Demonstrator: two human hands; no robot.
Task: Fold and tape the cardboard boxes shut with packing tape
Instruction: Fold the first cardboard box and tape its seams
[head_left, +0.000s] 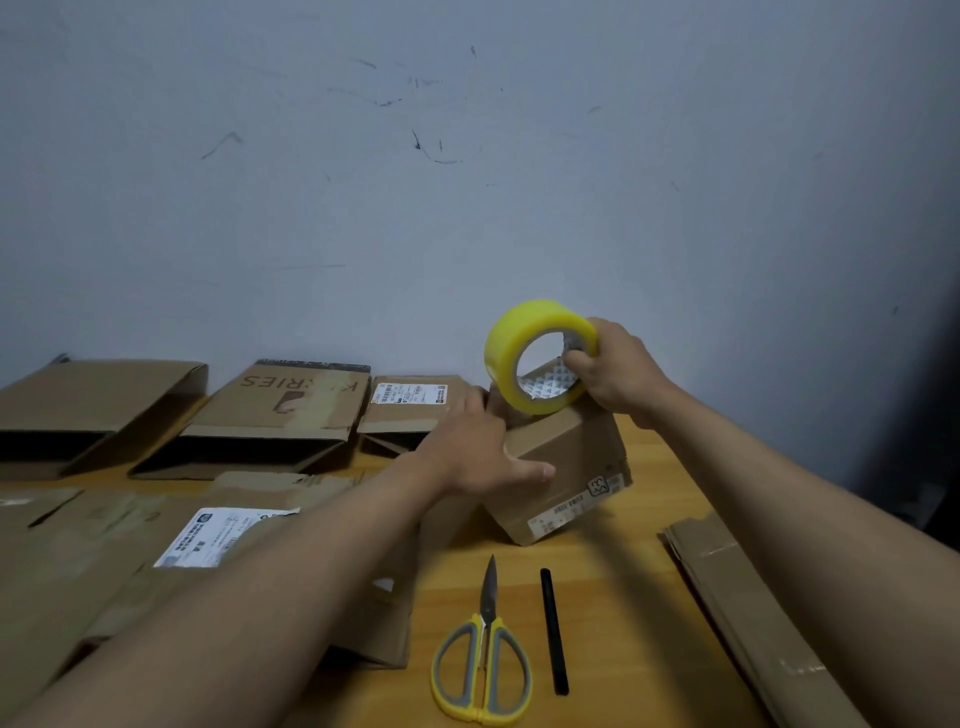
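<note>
Right hand gripping tape roll

label text on the small box is too blurry to read, and flattened cardboard runs off the table's bottom-right edge

Two bare forearms enter from near edge, one at left, one at right. No sleeves in view on either; both arms uncovered up to frame edge. Left hand bare: no glove, no ring or watch seen on wrist or fingers that show. Right hand likewise bare, wrist unadorned. Thumbnail on left hand short, plain. Nothing worn on either arm. Rest of person lies outside frame.
</note>
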